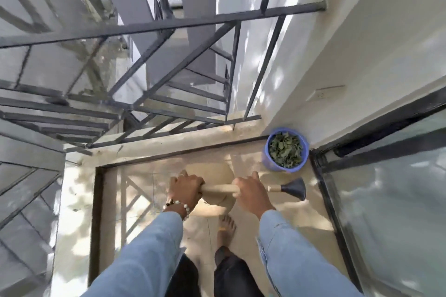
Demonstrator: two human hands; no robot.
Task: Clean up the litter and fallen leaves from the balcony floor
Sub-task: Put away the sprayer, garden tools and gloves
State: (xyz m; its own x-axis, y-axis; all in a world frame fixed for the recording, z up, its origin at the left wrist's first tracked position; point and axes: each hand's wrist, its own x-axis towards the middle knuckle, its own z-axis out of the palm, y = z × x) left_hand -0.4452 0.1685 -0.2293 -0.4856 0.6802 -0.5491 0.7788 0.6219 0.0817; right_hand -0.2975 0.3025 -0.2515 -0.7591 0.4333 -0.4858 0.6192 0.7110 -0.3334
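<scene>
Both my hands grip a pale wooden handle [220, 188] held level above the balcony floor [149, 176]. My left hand [187, 187], with a bead bracelet at the wrist, closes around its left end. My right hand [251, 194] closes around it further right. A black cone-shaped end piece [293, 188] sticks out past my right hand. A blue bucket [266, 159] full of green leaves [286, 149] stands on the floor in the far right corner, just beyond my right hand. My bare foot [225, 230] is below the handle.
A dark metal railing [169, 29] runs along the balcony's far edge above a low concrete curb [169, 141]. A white wall [350, 43] rises on the right. A glass sliding door with a black frame [330, 200] borders the right side.
</scene>
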